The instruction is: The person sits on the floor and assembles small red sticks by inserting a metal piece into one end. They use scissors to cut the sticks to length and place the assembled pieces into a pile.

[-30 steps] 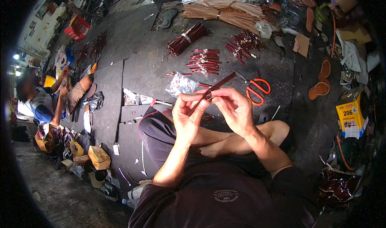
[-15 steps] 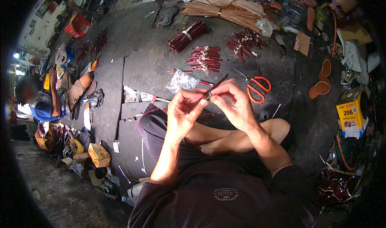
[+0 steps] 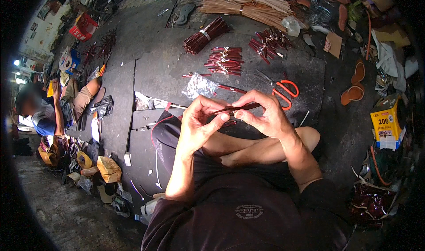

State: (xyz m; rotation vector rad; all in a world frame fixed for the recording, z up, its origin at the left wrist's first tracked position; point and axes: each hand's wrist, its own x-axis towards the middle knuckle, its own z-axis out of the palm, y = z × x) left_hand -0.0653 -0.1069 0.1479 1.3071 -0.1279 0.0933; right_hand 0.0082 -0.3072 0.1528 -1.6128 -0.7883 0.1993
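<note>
Above my crossed legs, a dark red strap (image 3: 231, 109) is stretched roughly level between my two hands. My left hand (image 3: 198, 121) pinches its left part between thumb and fingers. The right part is in the thumb-and-finger grip of my right hand (image 3: 269, 118). A small metal buckle seems to sit on the strap between the thumbs, mostly covered. Just beyond the hands lie a crumpled clear plastic bag (image 3: 198, 86) and, to the right, orange-handled scissors (image 3: 287, 93) with blades apart. Farther off is a stack of red straps with buckles (image 3: 224, 60).
Behind the stack are a tied bundle of dark red strips (image 3: 207, 35) and a loose strap pile (image 3: 270, 46). Tan strips (image 3: 245, 9) lie at the back. Sandals (image 3: 353, 94) and a yellow box (image 3: 386, 124) stand right. Another person (image 3: 48, 113) sits at far left.
The strap has turned from a slant, with its end pointing up and away, to nearly level. My right fingers have shifted along it, and the buckle shows less.
</note>
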